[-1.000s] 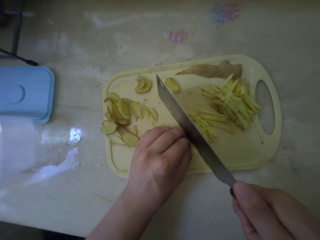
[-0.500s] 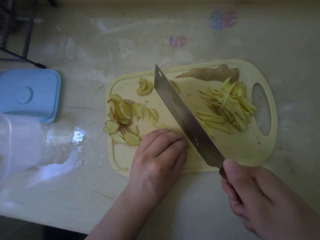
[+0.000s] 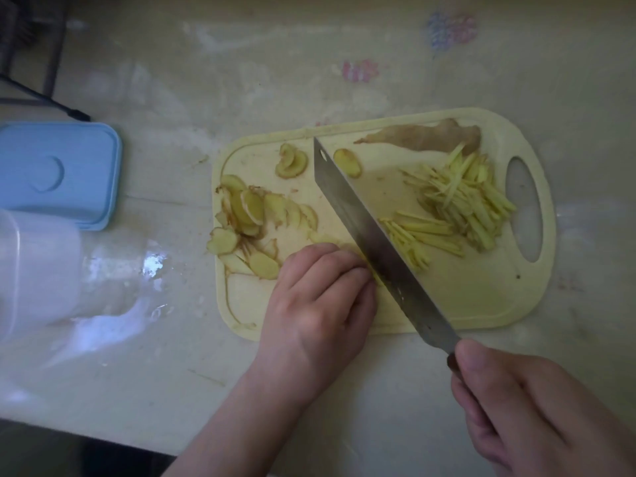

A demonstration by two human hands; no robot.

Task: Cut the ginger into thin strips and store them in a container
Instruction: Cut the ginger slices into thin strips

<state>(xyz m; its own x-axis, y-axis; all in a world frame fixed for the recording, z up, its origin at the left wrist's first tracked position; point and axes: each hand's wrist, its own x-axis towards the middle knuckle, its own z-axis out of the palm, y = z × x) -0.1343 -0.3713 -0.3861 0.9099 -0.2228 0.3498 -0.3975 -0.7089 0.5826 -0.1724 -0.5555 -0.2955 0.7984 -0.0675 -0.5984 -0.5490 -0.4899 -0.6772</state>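
A pale yellow cutting board (image 3: pixel 481 304) lies on the table. Ginger slices (image 3: pixel 247 215) fan across its left part, and a pile of thin ginger strips (image 3: pixel 461 201) covers the right part. A brown piece of ginger peel (image 3: pixel 423 137) rests at the board's far edge. My left hand (image 3: pixel 320 304) has curled fingers pressing down a stack of slices, mostly hidden under the fingertips. My right hand (image 3: pixel 537 407) grips the handle of a cleaver (image 3: pixel 375 242), whose blade lies diagonally against my left knuckles with its edge down on the board.
A blue container lid (image 3: pixel 58 173) lies at the left. A clear plastic container (image 3: pixel 34 270) stands just in front of it, at the left edge. A dark cable (image 3: pixel 44 101) runs across the far left corner. The table's front edge is near my forearms.
The cleaver rose and tilted half a second ago, then came back down beside my left knuckles. My left hand stays on the stacked slices.
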